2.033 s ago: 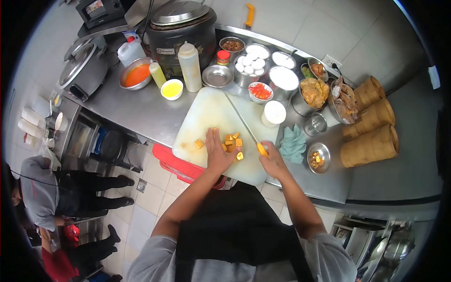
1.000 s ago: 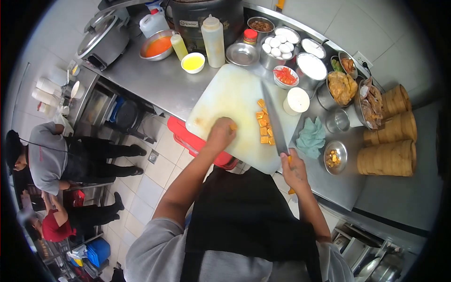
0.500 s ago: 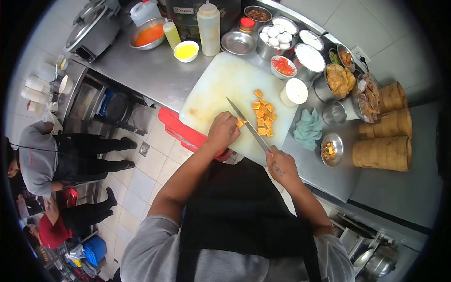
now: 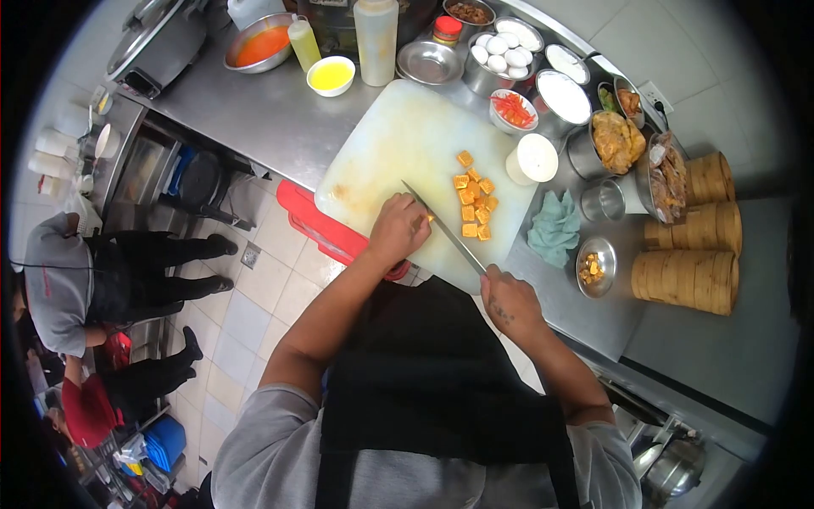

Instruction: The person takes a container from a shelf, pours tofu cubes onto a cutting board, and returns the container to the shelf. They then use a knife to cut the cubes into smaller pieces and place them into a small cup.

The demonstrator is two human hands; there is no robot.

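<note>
My right hand (image 4: pixel 511 301) is wrapped round the handle of a long kitchen knife (image 4: pixel 449 232). Its blade slants up and left across the white cutting board (image 4: pixel 373 136). On the blade's left side, my left hand (image 4: pixel 401 227) has its fingers bent and drawn together on a small orange food piece (image 4: pixel 431 218), mostly hidden by the fingertips and right at the blade. To the right of the blade lies a loose group of orange cubes (image 4: pixel 467 197) on the board.
A white tub (image 4: pixel 532 159) stands on the board's right edge, near a teal cloth (image 4: pixel 554 227) and a metal bowl of orange bits (image 4: pixel 596 266). Bowls, eggs (image 4: pixel 500 55) and bottles line the back. Bamboo steamers (image 4: pixel 685 281) stand at right. Two co-workers (image 4: pixel 59 280) are at far left.
The orange piece at my left fingertips shows less now, and the knife's angle is slightly steeper. The whole view has shifted a little, with the counter items higher in it.
</note>
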